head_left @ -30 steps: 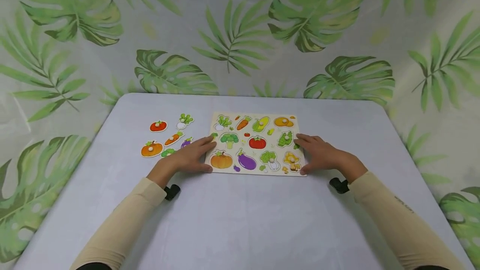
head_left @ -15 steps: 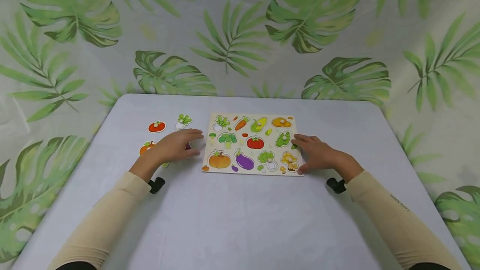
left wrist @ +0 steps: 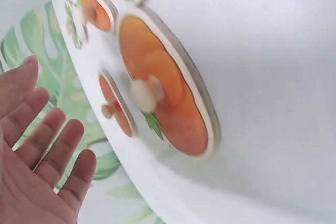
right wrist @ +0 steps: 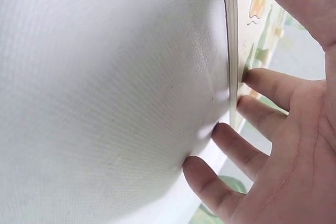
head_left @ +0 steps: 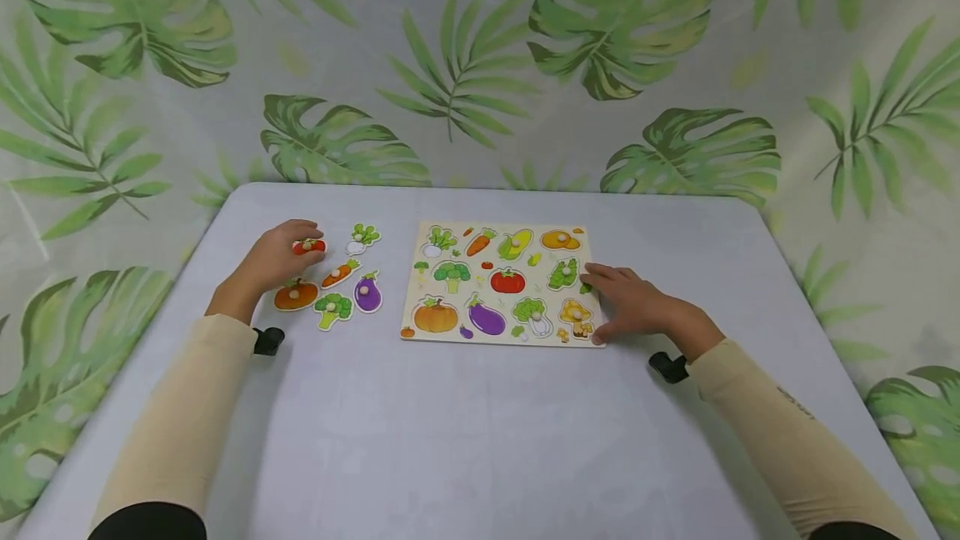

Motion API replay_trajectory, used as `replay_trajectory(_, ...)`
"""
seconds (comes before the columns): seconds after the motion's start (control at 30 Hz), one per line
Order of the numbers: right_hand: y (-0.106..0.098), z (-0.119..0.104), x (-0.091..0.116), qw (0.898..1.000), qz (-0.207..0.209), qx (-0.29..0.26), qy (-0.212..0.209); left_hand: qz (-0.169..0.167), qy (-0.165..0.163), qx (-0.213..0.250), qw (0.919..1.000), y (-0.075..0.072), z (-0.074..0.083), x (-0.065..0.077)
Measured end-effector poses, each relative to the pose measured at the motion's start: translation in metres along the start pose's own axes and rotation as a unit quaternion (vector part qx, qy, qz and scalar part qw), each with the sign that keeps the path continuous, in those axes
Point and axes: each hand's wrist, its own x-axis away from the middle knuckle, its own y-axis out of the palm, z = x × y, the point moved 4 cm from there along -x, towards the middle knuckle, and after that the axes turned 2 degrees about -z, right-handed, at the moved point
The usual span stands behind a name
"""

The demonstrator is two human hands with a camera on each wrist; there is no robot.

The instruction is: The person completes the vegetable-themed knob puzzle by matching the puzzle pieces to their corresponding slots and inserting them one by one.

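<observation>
My left hand (head_left: 273, 257) hovers over the tomato puzzle piece (head_left: 309, 247) at the upper left of the loose pieces. In the left wrist view, its relaxed fingers (left wrist: 55, 142) are apart from that tomato piece (left wrist: 116, 106) and its knob. Nearer that camera lies the pumpkin piece (left wrist: 168, 87). My right hand (head_left: 633, 302) rests at the right edge of the vegetable puzzle board (head_left: 457, 333). In the right wrist view, the fingers (right wrist: 268, 90) are spread, some touching the edge of the board (right wrist: 231, 45) and others the tablecloth.
Other loose knobbed pieces lie left of the board: a white radish (head_left: 363, 238), a carrot (head_left: 341, 273), an eggplant (head_left: 367, 292) and a broccoli (head_left: 333, 309). A white cloth (head_left: 480, 432) covers the table. Behind it hangs a leaf-patterned curtain (head_left: 480, 48).
My left hand has let go of the board's left edge and moved left, over the loose pieces, to the tomato piece. My right hand has stayed at the board's right edge.
</observation>
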Motion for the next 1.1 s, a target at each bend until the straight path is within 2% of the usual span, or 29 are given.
replay_trajectory(0.17, -0.001, -0.001, 0.001, 1.0, 0.001, -0.003, -0.001, 0.008, -0.034, 0.015, 0.9993, -0.004, -0.018, -0.004)
replay_trajectory(0.3, -0.002, -0.001, 0.001, 1.0, 0.001, -0.003, 0.001, 0.015, -0.078, 0.044, 0.9959, -0.004, -0.028, -0.006)
replay_trajectory(0.5, 0.0, 0.0, 0.0, 1.0, 0.001, -0.002, 0.003, -0.023, -0.138, 0.092, 0.9859, 0.008, -0.042, -0.014)
replay_trajectory(0.57, 0.0, 0.0, 0.0, 1.0, 0.003, -0.001, 0.0, -0.024, -0.145, 0.094, 0.9847, 0.01, -0.044, -0.015)
replay_trajectory(0.77, 0.001, 0.0, 0.001, 1.0, 0.006, 0.0, -0.001, 0.0, -0.151, 0.093, 0.9841, 0.012, -0.044, -0.016)
replay_trajectory(1.1, 0.002, 0.004, 0.0, 1.0, 0.0, -0.001, 0.001, 0.011, -0.167, 0.076, 0.9829, 0.01, -0.039, -0.019)
